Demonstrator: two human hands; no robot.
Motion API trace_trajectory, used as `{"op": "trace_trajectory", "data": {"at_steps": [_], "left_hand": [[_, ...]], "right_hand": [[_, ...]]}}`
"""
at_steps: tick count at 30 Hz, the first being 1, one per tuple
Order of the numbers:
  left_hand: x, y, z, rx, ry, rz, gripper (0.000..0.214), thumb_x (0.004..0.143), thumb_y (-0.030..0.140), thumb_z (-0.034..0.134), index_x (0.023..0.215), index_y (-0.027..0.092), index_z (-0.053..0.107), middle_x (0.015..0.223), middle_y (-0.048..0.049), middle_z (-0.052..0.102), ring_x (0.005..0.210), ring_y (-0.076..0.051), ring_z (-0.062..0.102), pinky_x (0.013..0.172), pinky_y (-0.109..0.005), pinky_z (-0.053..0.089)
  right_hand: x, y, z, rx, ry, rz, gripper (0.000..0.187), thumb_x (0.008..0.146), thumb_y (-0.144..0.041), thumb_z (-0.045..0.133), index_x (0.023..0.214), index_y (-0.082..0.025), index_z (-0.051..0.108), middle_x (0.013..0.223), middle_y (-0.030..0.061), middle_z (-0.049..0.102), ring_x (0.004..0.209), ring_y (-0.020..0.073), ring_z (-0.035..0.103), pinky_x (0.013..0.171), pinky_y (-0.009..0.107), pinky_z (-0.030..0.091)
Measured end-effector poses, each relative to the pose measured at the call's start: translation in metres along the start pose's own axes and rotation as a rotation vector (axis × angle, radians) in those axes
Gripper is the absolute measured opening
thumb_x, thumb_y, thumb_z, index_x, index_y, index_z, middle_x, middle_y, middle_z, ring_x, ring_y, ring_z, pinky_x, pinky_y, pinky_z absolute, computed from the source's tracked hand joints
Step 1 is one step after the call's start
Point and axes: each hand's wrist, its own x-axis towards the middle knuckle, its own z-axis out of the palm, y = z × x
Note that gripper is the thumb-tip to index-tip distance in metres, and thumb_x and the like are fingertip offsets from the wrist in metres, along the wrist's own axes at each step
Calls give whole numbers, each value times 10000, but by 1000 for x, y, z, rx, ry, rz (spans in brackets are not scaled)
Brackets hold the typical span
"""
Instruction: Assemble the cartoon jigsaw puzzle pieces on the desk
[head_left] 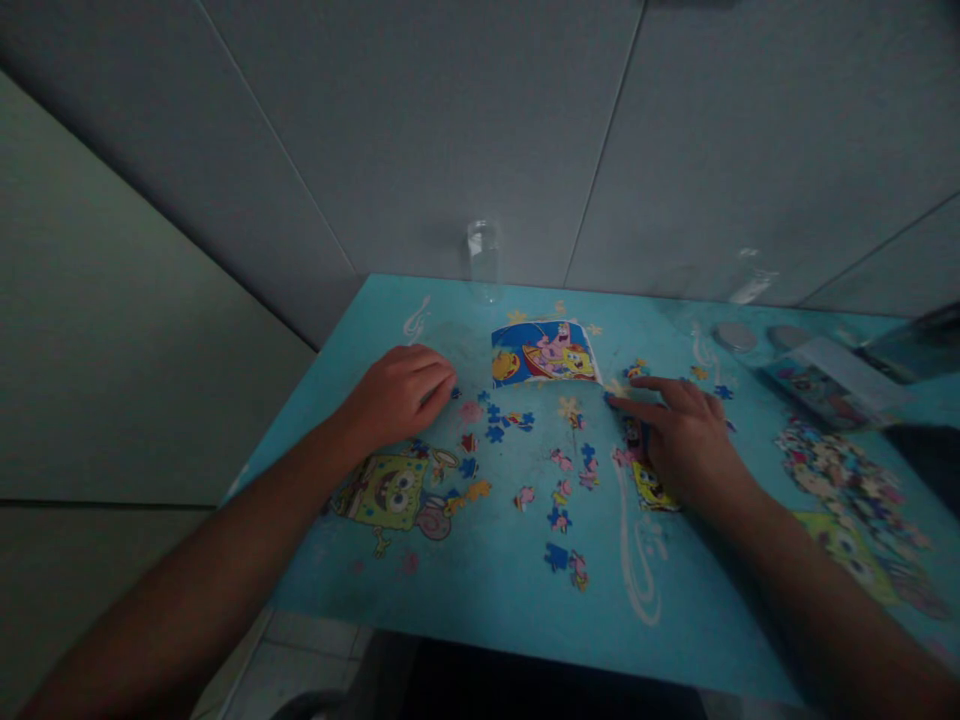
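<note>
My left hand (411, 392) rests on the table, fingers curled into a loose fist; whatever is inside, if anything, is hidden. A small blue puzzle piece (455, 393) lies by its fingertips. With fingers stretched apart, my right hand (690, 430) touches a blue puzzle piece (609, 398) with one fingertip, near the lower right corner of a slightly curled cartoon picture sheet (544, 355). Partly under that hand is a second cartoon picture (651, 485). Several loose pieces (495, 420) lie between the hands, with more blue and pink ones (559, 520) nearer me.
The blue table (480, 600) has printed cartoon figures. A clear jar (485, 260) stands at the back against the grey wall. To the right are a clear plastic box (832, 385), round lids (735, 337), another clear container (750, 278) and a heap of puzzle pieces (847, 480).
</note>
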Motion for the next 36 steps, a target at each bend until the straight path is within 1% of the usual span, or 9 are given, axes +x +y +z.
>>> {"op": "trace_trajectory", "data": {"at_steps": [3,8,10,13,16,20,26,31,36], "left_hand": [[1,2,0,-2,-15,10,173,1000,219,525,999,172,691,1009,-70,727,973,-228,672,924,-417,527],[3,10,-2,-28,-53,66,150,995,211,540,989,181,687,1013,-66,724,975,-224,673,915,-411,533],[4,14,-2,-45,-53,96,146,988,211,551,983,193,695,1041,-67,723,987,-222,674,919,-412,537],[4,17,-3,-69,-44,121,142,979,211,565,993,202,706,1066,-68,723,994,-220,676,915,-413,543],[4,18,-3,-70,-41,136,138,979,215,570,1001,198,705,1063,-68,724,993,-221,676,908,-412,544],[3,17,-2,-67,-45,138,133,985,219,573,993,193,703,1059,-67,721,989,-223,673,898,-409,539],[2,14,0,-74,-66,144,162,988,231,563,993,200,722,1056,-64,723,972,-215,671,890,-402,536],[4,16,-1,-90,-89,156,166,996,229,557,999,200,721,1055,-62,721,966,-211,670,884,-393,531],[5,16,-1,-98,-107,149,158,997,226,563,994,200,719,1052,-58,718,958,-210,667,888,-391,526]], "right_hand": [[0,0,0,4,-13,-10,493,853,-132,591,1289,-326,716,1412,105,595,1233,389,552,959,590,447],[2,10,-3,-63,-15,71,535,890,-79,468,1322,-298,695,1407,130,598,1238,402,555,974,630,441],[3,13,-4,-25,5,114,542,917,-93,437,1377,-284,649,1400,131,603,1233,394,565,968,620,458],[5,13,-6,98,69,150,534,964,-133,401,1449,-277,573,1338,120,642,1184,344,605,969,568,485],[6,9,-9,163,103,160,503,983,-168,400,1454,-249,560,1285,125,666,1165,323,617,991,543,487],[7,4,-12,179,128,174,474,992,-243,457,1455,-206,548,1262,139,678,1172,326,618,1028,534,479],[8,-2,-13,267,119,145,426,993,-266,485,1395,-186,600,1315,127,685,1198,313,627,1071,514,475],[8,-7,-15,310,110,129,393,987,-268,487,1338,-221,656,1250,108,702,1147,304,647,1032,502,502],[7,-8,-15,331,116,127,351,983,-262,494,1256,-219,711,1211,106,706,1123,299,652,1017,491,509]]}}
